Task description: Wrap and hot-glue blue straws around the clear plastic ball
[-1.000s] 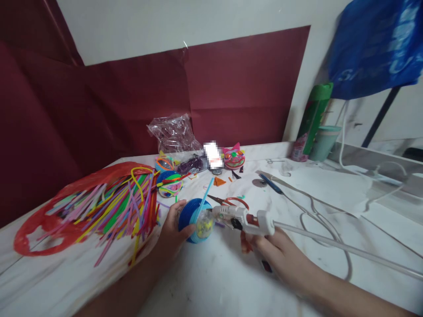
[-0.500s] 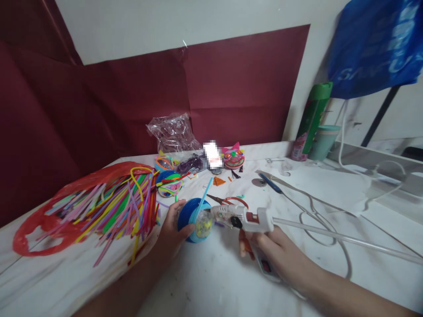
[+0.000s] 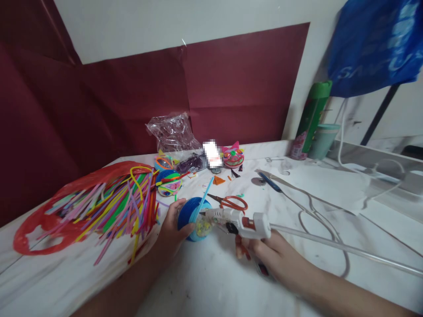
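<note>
My left hand is closed round the left side of a blue ball, its thumb across the front. A light blue pipe cleaner sticks up from the ball, and yellowish bits show through a clear part at its right. My right hand grips the handle of a white glue gun. The gun's dark tip is at the ball's front, by the base of the light blue pipe cleaner. A long clear glue stick runs out of the gun's back to the right.
Colourful pipe cleaners lie on a red plastic bag at left. Orange-handled scissors lie just behind the gun. Decorated balls stand farther back. A blue cutter and cables lie to the right.
The glue gun has moved slightly left and down with my right hand, its tip now farther over the ball's front. More of the scissors shows. My left hand and the ball have hardly moved.
</note>
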The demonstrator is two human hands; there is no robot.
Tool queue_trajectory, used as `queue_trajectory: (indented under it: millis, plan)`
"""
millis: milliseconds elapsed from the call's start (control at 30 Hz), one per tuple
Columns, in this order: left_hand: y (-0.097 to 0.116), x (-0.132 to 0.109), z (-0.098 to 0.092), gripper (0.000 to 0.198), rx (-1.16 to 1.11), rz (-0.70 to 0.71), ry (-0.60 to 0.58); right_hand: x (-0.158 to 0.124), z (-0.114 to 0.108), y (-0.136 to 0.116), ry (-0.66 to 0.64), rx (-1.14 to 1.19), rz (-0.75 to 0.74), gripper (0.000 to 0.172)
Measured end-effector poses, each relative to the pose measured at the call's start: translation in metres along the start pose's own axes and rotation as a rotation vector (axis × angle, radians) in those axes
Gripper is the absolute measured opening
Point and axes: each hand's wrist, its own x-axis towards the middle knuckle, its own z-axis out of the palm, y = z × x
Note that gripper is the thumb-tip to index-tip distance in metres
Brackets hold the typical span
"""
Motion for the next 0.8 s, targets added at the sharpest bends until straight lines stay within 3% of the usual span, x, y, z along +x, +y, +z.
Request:
queue_trajectory:
  millis: [267,633,800]
  plan:
    - [0.0015,-0.0002,0.001,0.074,0.008,-0.005,-0.018,-0.003,0.0056,0.0077,0.041,-0.122,-0.152,0.029]
    - [0.0001,0.0,0.0006,0.071,0.025,0.007,-0.004,-0.0031,0.0016,0.0018,0.084,-0.115,-0.082,0.026]
    - [0.0027,0.0001,0.0015,0.067,0.038,0.016,0.006,-0.0041,0.0038,0.0051,0.067,-0.152,-0.177,0.027]
